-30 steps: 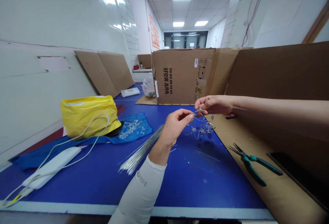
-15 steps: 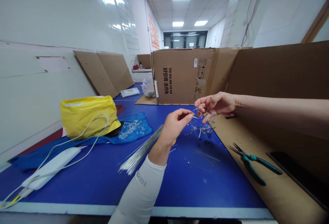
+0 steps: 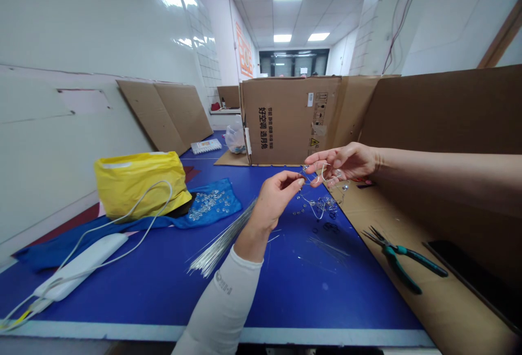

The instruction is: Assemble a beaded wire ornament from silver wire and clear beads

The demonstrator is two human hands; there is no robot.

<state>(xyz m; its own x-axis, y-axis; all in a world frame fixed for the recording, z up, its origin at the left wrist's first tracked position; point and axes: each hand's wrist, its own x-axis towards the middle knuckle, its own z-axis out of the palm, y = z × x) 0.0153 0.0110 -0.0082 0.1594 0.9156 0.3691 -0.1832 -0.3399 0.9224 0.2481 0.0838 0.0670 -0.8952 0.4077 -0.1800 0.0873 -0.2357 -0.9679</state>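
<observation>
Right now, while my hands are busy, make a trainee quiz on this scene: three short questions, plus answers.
1. Where do the pliers lie?
2. True or false: the left hand pinches thin wire at its fingertips.
3. Fill in: the clear beads beside the yellow bag lie on a ____ cloth.

Key: 1, on the flat cardboard at the right; 2, true; 3, blue.

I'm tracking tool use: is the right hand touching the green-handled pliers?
Apart. The head view shows bare cardboard between the right hand and the pliers.
</observation>
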